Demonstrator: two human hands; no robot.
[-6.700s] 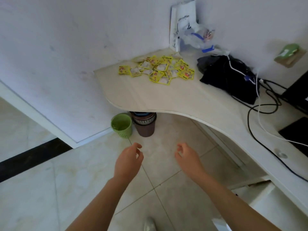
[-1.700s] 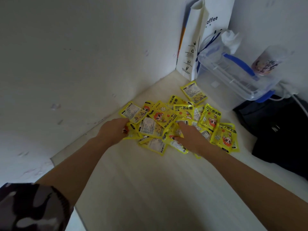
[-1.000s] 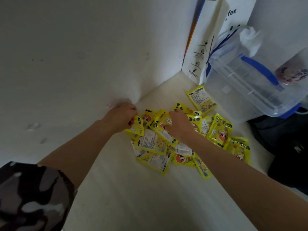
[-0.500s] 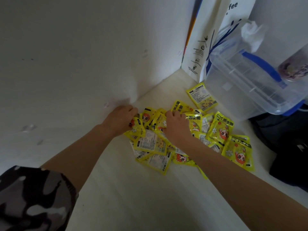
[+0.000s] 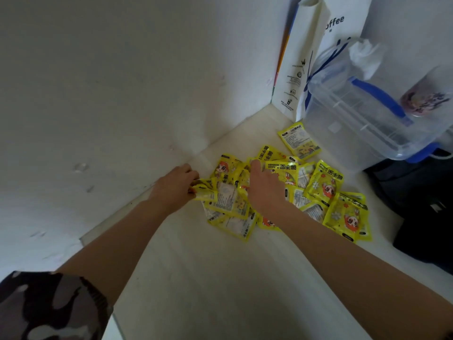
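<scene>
Gathering is barely begun: the left hand (image 5: 175,186) pinches a few hand-warmer packets (image 5: 326,187), the right hand (image 5: 263,185) lies flat on them, and most sprawl across the tabletop (image 5: 208,278).

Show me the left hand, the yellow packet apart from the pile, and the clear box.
left hand (image 5: 176,188): head view, back of the hand.
yellow packet (image 5: 299,141): head view, middle of its printed side.
clear box (image 5: 343,133): head view, front wall.

Pretty dim, flat indoor light, kinda bluish-grey across the wall (image 5: 122,82). A soft shadow sits in the table's (image 5: 208,278) back corner. The yellow packets (image 5: 343,212) catch small glare spots. The wide-angle lens bends the edges, and the sleeve (image 5: 49,305) at bottom left is blurry.
</scene>
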